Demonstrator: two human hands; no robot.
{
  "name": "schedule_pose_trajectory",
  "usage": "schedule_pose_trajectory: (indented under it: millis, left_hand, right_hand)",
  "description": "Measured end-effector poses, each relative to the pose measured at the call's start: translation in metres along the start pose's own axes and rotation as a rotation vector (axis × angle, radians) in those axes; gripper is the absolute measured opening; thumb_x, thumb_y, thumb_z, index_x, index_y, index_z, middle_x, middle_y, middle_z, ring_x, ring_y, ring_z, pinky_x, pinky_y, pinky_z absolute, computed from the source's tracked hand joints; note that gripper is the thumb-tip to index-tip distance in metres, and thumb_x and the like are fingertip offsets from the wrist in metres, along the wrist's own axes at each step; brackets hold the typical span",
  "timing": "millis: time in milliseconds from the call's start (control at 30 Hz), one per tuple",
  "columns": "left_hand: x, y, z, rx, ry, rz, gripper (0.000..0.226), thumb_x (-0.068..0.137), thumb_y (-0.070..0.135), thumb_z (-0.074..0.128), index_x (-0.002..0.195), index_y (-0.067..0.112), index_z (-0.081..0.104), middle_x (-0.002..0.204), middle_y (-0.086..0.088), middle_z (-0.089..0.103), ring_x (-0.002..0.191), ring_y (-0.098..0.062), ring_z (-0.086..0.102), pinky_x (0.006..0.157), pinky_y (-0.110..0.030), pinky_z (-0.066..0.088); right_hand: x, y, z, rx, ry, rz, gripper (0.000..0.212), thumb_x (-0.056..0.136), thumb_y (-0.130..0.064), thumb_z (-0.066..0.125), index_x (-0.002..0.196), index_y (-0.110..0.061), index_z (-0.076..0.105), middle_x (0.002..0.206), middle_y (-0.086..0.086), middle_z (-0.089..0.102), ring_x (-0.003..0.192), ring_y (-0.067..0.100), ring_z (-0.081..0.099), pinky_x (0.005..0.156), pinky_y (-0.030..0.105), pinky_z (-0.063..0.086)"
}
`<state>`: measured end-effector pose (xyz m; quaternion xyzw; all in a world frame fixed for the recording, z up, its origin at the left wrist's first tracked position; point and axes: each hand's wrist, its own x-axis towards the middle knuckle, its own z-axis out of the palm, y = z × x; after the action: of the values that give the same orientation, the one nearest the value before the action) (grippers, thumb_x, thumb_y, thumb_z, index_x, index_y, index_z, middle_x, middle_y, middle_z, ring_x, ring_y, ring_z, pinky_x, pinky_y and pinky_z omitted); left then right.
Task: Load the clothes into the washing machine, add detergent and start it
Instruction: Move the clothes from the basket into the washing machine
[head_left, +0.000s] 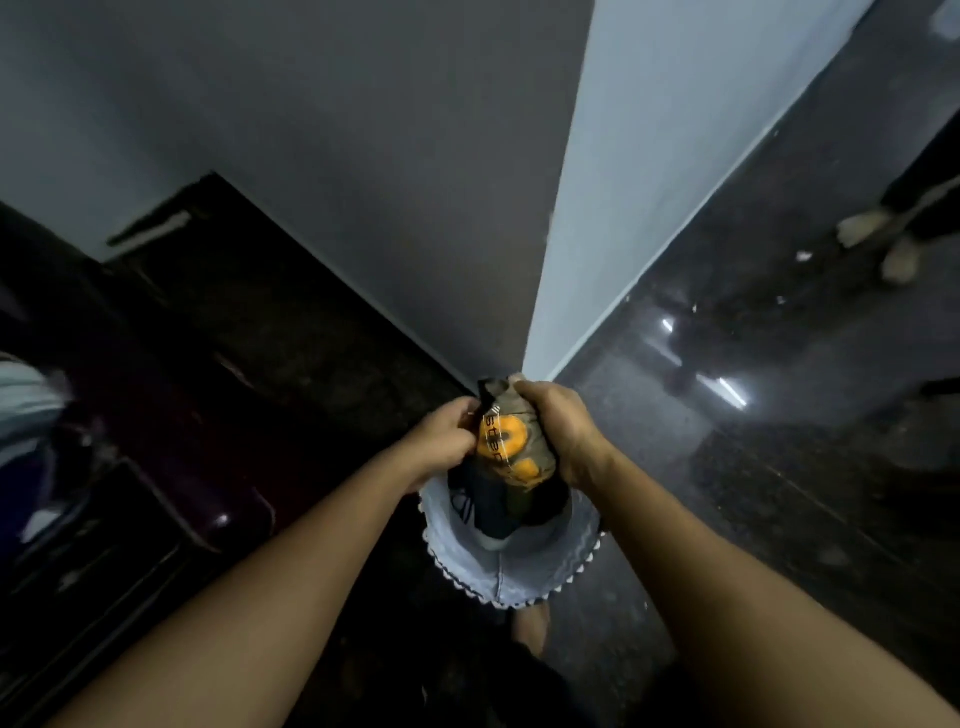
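Note:
A bundle of clothes hangs in front of me at the lower middle of the head view: an olive garment with orange print on top, dark pieces under it. A light denim piece with a white zigzag trim hangs lowest. My left hand grips the bundle's left side. From the right, my right hand is closed over its top. No washing machine or detergent shows in this view.
A white wall corner juts out straight ahead. Dark glossy floor spreads to the right, where another person's feet stand. Dark furniture fills the left side. My own foot shows below the bundle.

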<state>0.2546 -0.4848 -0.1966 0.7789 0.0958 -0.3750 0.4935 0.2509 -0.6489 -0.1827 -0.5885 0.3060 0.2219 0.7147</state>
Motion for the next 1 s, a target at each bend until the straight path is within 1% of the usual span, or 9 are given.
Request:
schedule_pose_trajectory:
  millis: [167,333,467,500,567,633,800,900,1000]
  left_hand:
    - [-0.072,0.041,-0.023,0.149,0.030,0.116,0.069,0.067,-0.007,0.071,0.124,0.031,0.058,0.109,0.003,0.071,0.103,-0.014,0.066,0.085,-0.037,0.060]
    - [-0.125,0.071,-0.038,0.020,0.036,0.182,0.051,0.071,0.012,0.089,0.114,0.029,0.067,0.111,0.009,0.071,0.098,0.001,0.065,0.075,-0.009,0.050]
    - [-0.161,0.095,-0.065,-0.143,0.223,0.312,0.023,0.086,0.018,0.077,0.102,0.031,0.066,0.111,0.010,0.068,0.089,0.007,0.061,0.075,-0.005,0.047]
    - [-0.171,0.098,-0.076,-0.187,0.260,0.328,0.019,0.088,0.021,0.075,0.101,0.031,0.066,0.111,0.008,0.068,0.091,0.004,0.062,0.080,-0.008,0.049]
    - [-0.192,0.104,-0.104,-0.309,0.310,0.331,0.024,0.085,0.035,0.073,0.107,0.030,0.068,0.116,0.003,0.072,0.104,-0.012,0.067,0.099,-0.030,0.051]
    - [-0.213,0.105,-0.134,-0.460,0.337,0.359,0.034,0.087,0.043,0.068,0.118,0.029,0.068,0.117,-0.001,0.074,0.111,-0.021,0.068,0.100,-0.043,0.052]
    - [-0.274,0.096,-0.212,-0.726,0.448,0.462,0.035,0.101,0.045,0.048,0.116,0.022,0.069,0.117,-0.006,0.073,0.104,-0.023,0.069,0.090,-0.043,0.054]
    - [-0.312,0.079,-0.251,-0.767,0.541,0.495,0.039,0.100,0.045,0.045,0.114,0.018,0.070,0.115,-0.007,0.073,0.101,-0.021,0.069,0.092,-0.039,0.054]
    - [-0.347,0.052,-0.287,-0.803,0.663,0.506,0.044,0.098,0.044,0.047,0.125,0.015,0.067,0.125,-0.011,0.070,0.117,-0.028,0.063,0.103,-0.046,0.049]
  right_hand:
    - [-0.074,-0.080,0.021,-0.091,-0.202,-0.209,0.021,0.091,-0.025,0.072,0.077,-0.014,0.061,0.070,0.007,0.064,0.062,0.018,0.063,0.060,0.027,0.053]
    - [-0.143,-0.160,0.054,-0.191,-0.391,-0.390,0.018,0.090,-0.025,0.073,0.081,-0.015,0.062,0.071,0.006,0.065,0.060,0.017,0.063,0.059,0.027,0.054]
    - [-0.189,-0.209,0.089,-0.236,-0.545,-0.519,0.012,0.090,-0.019,0.072,0.085,-0.012,0.064,0.076,0.008,0.067,0.065,0.019,0.065,0.063,0.029,0.056]
    - [-0.199,-0.218,0.097,-0.263,-0.570,-0.544,0.012,0.090,-0.020,0.073,0.087,-0.012,0.064,0.078,0.008,0.067,0.067,0.019,0.065,0.066,0.030,0.057]
    - [-0.216,-0.233,0.116,-0.320,-0.591,-0.598,0.013,0.088,-0.021,0.075,0.088,-0.014,0.063,0.082,0.009,0.068,0.073,0.022,0.066,0.073,0.036,0.057]
    - [-0.226,-0.243,0.133,-0.364,-0.580,-0.656,0.015,0.086,-0.022,0.076,0.085,-0.016,0.063,0.085,0.010,0.068,0.078,0.026,0.066,0.079,0.042,0.054]
    - [-0.239,-0.247,0.190,-0.574,-0.634,-0.736,0.026,0.089,-0.028,0.075,0.098,-0.006,0.065,0.091,0.016,0.071,0.083,0.030,0.068,0.089,0.053,0.057]
    - [-0.244,-0.237,0.237,-0.674,-0.673,-0.779,0.043,0.090,-0.035,0.073,0.108,0.003,0.064,0.104,0.016,0.074,0.090,0.023,0.072,0.087,0.045,0.059]
    - [-0.246,-0.223,0.287,-0.782,-0.692,-0.833,0.037,0.090,-0.038,0.072,0.112,-0.009,0.068,0.105,0.010,0.074,0.095,0.024,0.071,0.080,0.038,0.059]
